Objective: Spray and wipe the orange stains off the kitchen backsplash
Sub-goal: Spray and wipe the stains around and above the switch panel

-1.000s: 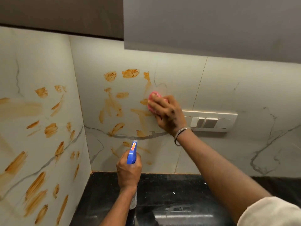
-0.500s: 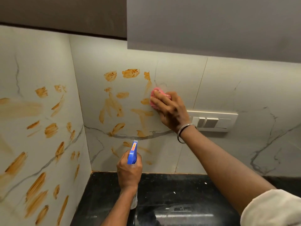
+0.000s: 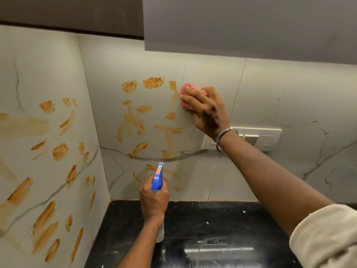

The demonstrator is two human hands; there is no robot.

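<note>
My right hand (image 3: 207,111) presses a pink sponge (image 3: 185,97) flat against the white marble backsplash (image 3: 193,167), at the right edge of a cluster of orange stains (image 3: 153,82). More orange streaks (image 3: 44,213) cover the left side wall. My left hand (image 3: 154,198) grips a spray bottle with a blue nozzle head (image 3: 158,177), held low in front of the back wall with the nozzle facing it. The bottle's clear body is mostly hidden under my left hand and wrist.
A white switch plate (image 3: 258,139) is set in the back wall just right of my right wrist. A grey upper cabinet (image 3: 251,28) hangs overhead. A glossy black countertop (image 3: 212,229) runs along the bottom into the corner.
My right hand has slid the pink sponge upward along the back wall, from beside the switch plate to the level of the top stains. My left hand and the bottle stayed put.
</note>
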